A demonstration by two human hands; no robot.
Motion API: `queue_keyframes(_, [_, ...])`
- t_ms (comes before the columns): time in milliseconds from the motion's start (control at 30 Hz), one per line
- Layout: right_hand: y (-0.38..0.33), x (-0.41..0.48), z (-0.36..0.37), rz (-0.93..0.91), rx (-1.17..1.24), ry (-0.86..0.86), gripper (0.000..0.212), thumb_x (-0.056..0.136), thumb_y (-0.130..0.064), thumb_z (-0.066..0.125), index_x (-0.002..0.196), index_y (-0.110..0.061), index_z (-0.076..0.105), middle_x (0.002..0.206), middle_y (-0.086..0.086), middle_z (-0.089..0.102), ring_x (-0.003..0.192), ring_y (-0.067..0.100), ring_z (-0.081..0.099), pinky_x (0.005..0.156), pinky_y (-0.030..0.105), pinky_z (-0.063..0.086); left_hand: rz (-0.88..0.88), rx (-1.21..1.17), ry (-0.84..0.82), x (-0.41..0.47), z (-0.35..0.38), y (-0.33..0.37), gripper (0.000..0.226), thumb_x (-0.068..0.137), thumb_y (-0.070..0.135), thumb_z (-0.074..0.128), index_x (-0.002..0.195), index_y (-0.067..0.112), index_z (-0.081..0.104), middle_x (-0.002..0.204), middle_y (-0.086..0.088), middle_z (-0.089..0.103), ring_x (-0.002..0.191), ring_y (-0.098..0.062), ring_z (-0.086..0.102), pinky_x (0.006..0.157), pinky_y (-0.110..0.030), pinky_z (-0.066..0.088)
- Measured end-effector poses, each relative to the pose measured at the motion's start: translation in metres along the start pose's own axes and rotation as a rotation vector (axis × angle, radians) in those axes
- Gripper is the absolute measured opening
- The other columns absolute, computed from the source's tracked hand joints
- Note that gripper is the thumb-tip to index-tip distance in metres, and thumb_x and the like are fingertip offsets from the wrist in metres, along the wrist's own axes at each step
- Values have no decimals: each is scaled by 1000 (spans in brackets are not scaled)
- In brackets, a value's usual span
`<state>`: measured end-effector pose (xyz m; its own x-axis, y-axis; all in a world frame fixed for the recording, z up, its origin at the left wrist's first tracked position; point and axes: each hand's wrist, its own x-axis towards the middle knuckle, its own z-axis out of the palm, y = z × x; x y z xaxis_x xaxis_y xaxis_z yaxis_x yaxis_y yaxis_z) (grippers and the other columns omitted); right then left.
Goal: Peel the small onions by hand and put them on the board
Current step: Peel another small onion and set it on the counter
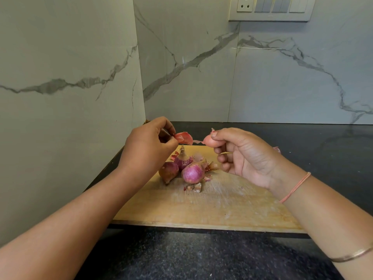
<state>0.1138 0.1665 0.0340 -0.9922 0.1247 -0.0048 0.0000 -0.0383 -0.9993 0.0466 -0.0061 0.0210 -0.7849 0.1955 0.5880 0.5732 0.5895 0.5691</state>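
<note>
My right hand [245,156] pinches a small pink onion [210,141] between thumb and forefinger, held above the far edge of the wooden board [201,203]. My left hand [150,144] pinches a strip of red skin [184,138] pulled away to the left, still joined to the onion by a thin thread of peel. Three unpeeled onions lie together on the board below: a brownish one [169,171], a purple one with a stalk [183,158] and a round pink one [192,173]. Loose peel scraps [195,187] lie around them.
The board rests on a dark speckled countertop [201,257] in a corner of marble-patterned walls [66,81]. A switch and socket panel [271,9] is high on the back wall. A bit of peel [277,149] lies on the counter behind my right hand.
</note>
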Motion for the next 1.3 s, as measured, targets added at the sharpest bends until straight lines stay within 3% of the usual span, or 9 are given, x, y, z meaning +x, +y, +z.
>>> queue_keyframes(300, [-3,1,-8,27,36,50,3,83,-14,64,83,-13,61,66,0,50,50,7,48,46,18,43,-22,33,-10,2,-1,-2,11,87,18,64,87,27,58,77,15,59,70,-4,58,61,-21,51])
queue_keyframes(433, [-3,5,-17,-8,17,122,20,81,-18,70,96,-12,58,67,0,54,48,7,49,44,19,42,-33,14,-33,1,-3,-1,11,87,18,63,87,28,59,76,17,58,71,-4,58,59,-18,47])
queue_keyframes(533, [0,5,-15,-40,30,65,30,74,-17,75,98,-12,57,66,1,58,52,10,53,46,20,44,22,0,-110,-2,0,1,15,87,15,60,85,29,66,81,15,62,76,-5,59,68,-27,54])
queue_keyframes(600, [2,3,-11,-67,27,-4,30,73,-13,73,98,-13,58,67,4,61,55,12,54,49,21,46,79,4,-166,-3,1,1,17,86,18,59,94,28,70,91,14,63,85,-3,58,79,-28,53])
queue_keyframes(733, [6,1,-4,-152,-28,-127,33,78,0,69,108,-11,59,74,10,64,62,14,59,55,23,52,238,-50,-253,-6,1,1,37,86,23,63,123,29,59,112,19,57,100,7,49,87,-8,40])
queue_keyframes(800, [7,-1,-3,-183,-56,-158,36,79,4,67,110,-10,58,81,14,68,68,16,63,59,24,55,302,-108,-264,-7,2,2,41,86,17,65,125,27,57,118,15,59,105,7,51,92,-12,43])
queue_keyframes(967, [7,0,-5,-204,-80,-168,37,78,7,67,110,-8,60,100,23,70,86,29,64,74,31,59,265,-252,-293,-5,3,2,32,82,11,71,109,24,63,104,12,66,96,-1,63,89,-27,52])
queue_keyframes(1133, [7,-1,-2,-234,-150,-113,33,76,5,71,103,-12,62,103,10,71,84,20,67,70,31,59,294,-254,-268,-5,3,1,24,79,8,73,96,20,62,98,11,62,88,-4,64,82,-29,55])
queue_keyframes(1300, [8,0,-3,-244,-166,-80,32,75,1,74,102,-10,60,93,7,71,76,26,65,67,32,56,311,-278,-292,-5,3,1,20,78,11,73,89,21,61,92,8,60,85,-12,63,80,-37,55])
